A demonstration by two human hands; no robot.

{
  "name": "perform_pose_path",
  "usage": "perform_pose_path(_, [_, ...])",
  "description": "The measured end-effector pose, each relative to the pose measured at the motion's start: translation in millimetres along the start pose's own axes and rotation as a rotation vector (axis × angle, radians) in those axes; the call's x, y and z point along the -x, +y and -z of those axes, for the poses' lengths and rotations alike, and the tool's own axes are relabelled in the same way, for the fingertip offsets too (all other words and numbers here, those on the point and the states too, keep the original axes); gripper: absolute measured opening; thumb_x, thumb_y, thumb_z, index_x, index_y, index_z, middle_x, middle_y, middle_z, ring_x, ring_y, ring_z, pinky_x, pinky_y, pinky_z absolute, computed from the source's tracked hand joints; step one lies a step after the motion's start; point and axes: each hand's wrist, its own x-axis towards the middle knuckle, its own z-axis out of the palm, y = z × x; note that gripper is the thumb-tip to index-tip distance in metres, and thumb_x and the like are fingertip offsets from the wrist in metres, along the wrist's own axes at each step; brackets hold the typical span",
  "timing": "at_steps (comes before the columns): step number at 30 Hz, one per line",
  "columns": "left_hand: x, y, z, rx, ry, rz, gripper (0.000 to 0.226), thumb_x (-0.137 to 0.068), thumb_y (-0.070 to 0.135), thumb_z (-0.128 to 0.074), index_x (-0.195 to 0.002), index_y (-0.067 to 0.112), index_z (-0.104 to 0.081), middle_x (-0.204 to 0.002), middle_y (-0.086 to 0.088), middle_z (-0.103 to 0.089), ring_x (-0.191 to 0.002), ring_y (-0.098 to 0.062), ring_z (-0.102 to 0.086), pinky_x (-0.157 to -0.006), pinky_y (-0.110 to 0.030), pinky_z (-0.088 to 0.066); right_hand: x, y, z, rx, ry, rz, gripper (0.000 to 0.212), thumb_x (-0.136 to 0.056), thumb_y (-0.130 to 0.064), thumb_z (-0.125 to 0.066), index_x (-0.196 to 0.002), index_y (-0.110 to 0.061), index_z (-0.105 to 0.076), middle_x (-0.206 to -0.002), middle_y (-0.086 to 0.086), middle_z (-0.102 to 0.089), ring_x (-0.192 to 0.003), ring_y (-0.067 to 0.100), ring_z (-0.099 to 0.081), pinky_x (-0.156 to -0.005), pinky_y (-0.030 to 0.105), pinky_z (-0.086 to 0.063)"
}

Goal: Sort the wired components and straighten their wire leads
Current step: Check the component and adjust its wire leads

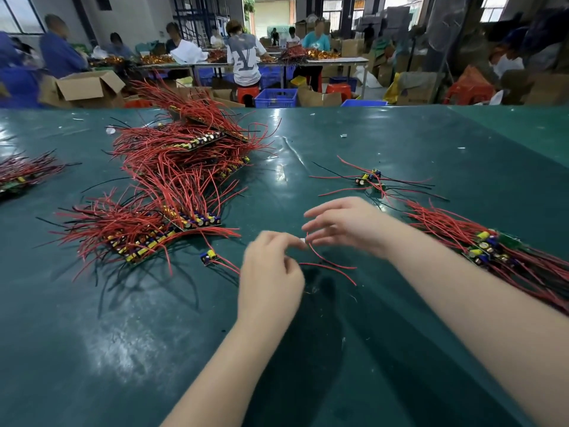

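On the green table (400, 143), the big tangled pile (184, 167) fills the frame's upper left, with one loose component (209, 257) below it. At centre, the left hand (271, 278) pinches red wire leads (326, 263) while the right hand (348, 224), fingers spread, touches their upper ends. These look featherlight and springy; better gripped near the board, then stroked outward. Sorted bundle (492, 251) lies right.

Glossy, scuffed green covering on the counter (400, 134); smooth red plastic-sheathed wire leads (172, 167); matt brown cardboard box (89, 86).
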Motion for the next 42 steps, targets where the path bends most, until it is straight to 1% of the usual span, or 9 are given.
perform_pose_path(3, [-14.2, -15.4, 22.8, -0.08, 0.151, 0.149, 0.045, -0.078, -0.007, -0.046, -0.106, 0.021, -0.067, -0.114, -0.005, -0.052, -0.109, -0.025, -0.047, -0.093, -0.026, -0.03, 13.5, 1.3, -35.4, 0.354, -0.047, 0.095, 0.017, -0.094, -0.008, -0.051, -0.1, -0.005, -0.066, -0.088, 0.008, -0.071, -0.06, 0.016, -0.065, -0.054, 0.021, -0.053])
perform_pose_path(7, [-22.9, -22.5, 40.1, 0.214, 0.289, 0.371, 0.049, -0.076, -0.011, -0.036, -0.103, 0.02, -0.063, -0.111, -0.004, -0.055, -0.103, -0.019, -0.052, -0.102, -0.032, -0.038, 25.5, 12.5, -79.8, 0.958, -0.078, 0.304, 0.032, -0.088, -0.047, -0.059, -0.089, -0.018, -0.072, -0.086, 0.002, -0.072, -0.075, 0.018, -0.065, -0.06, 0.028, -0.051])
perform_pose_path(10, [-25.6, -19.8, 41.8, 0.515, 0.35, 0.525, 0.046, -0.082, -0.013, -0.032, -0.1, 0.015, -0.063, -0.091, 0.007, -0.06, -0.086, -0.008, -0.056, -0.075, -0.009, -0.044, 30.1, 22.5, -99.8, 1.23, -0.047, 0.435, 0.029, -0.088, -0.046, -0.06, -0.1, -0.022, -0.07, -0.102, 0.004, -0.067, -0.1, 0.027, -0.058, -0.071, 0.032, -0.045])
perform_pose_path(18, [-24.5, -19.1, 45.5, 0.572, 0.464, 0.504, 0.047, -0.078, -0.01, -0.031, -0.077, 0.022, -0.065, -0.08, 0.005, -0.062, -0.068, -0.002, -0.053, -0.067, -0.023, -0.043, 54.5, 20.7, -15.3, 1.251, 0.169, 0.262, 0.014, -0.086, -0.028, -0.061, -0.09, -0.032, -0.073, -0.091, -0.007, -0.065, -0.099, 0.016, -0.046, -0.084, 0.031, -0.047])
perform_pose_path(25, [-19.7, -19.4, 28.2, 0.254, 0.022, 0.353, 0.042, -0.083, -0.003, -0.039, -0.077, 0.03, -0.065, -0.089, 0.003, -0.066, -0.064, -0.011, -0.053, -0.058, -0.026, -0.039, 80.0, 33.5, 21.6, 1.274, 0.258, 0.175, 0.032, -0.085, -0.02, -0.055, -0.108, -0.036, -0.069, -0.111, -0.004, -0.062, -0.113, 0.023, -0.042, -0.097, 0.035, -0.04])
perform_pose_path(29, [-16.0, -18.7, 19.9, 0.066, -0.119, 0.293, 0.024, -0.096, 0.029, -0.045, -0.087, 0.026, -0.067, -0.094, 0.006, -0.068, -0.092, -0.017, -0.061, -0.083, -0.032, -0.046, 76.6, 47.4, 6.6, 1.215, 0.25, 0.303, 0.022, -0.089, -0.031, -0.056, -0.103, -0.033, -0.072, -0.101, -0.005, -0.063, -0.103, 0.022, -0.049, -0.093, 0.034, -0.041])
perform_pose_path(32, [-15.2, -17.7, 20.7, 0.159, -0.143, 0.355, 0.035, -0.095, 0.049, -0.045, -0.081, 0.024, -0.066, -0.084, 0.008, -0.07, -0.09, -0.02, -0.065, -0.09, -0.044, -0.05, 74.5, 51.5, 8.1, 1.164, 0.299, 0.357, 0.018, -0.09, -0.03, -0.059, -0.091, -0.032, -0.076, -0.086, -0.006, -0.065, -0.094, 0.021, -0.049, -0.083, 0.034, -0.043])
perform_pose_path(37, [-13.5, -12.9, 23.5, 0.294, -0.022, 0.245, 0.025, -0.091, 0.008, -0.059, -0.075, 0.023, -0.069, -0.07, 0.003, -0.071, -0.067, -0.012, -0.068, -0.079, -0.037, -0.058, 77.1, 50.8, 17.3, 1.052, 0.343, 0.423, 0.024, -0.087, -0.018, -0.063, -0.096, -0.036, -0.077, -0.081, -0.005, -0.071, -0.087, 0.024, -0.052, -0.079, 0.035, -0.043])
perform_pose_path(42, [-14.3, -4.9, 29.9, 0.548, 0.09, 0.153, 0.024, -0.093, 0.001, -0.056, -0.087, 0.019, -0.071, -0.078, 0.0, -0.073, -0.07, -0.005, -0.068, -0.069, -0.016, -0.052, 81.5, 47.1, 26.4, 0.901, 0.515, 0.516, 0.019, -0.085, -0.016, -0.069, -0.096, -0.029, -0.078, -0.089, -0.007, -0.075, -0.091, 0.021, -0.059, -0.082, 0.031, -0.042])
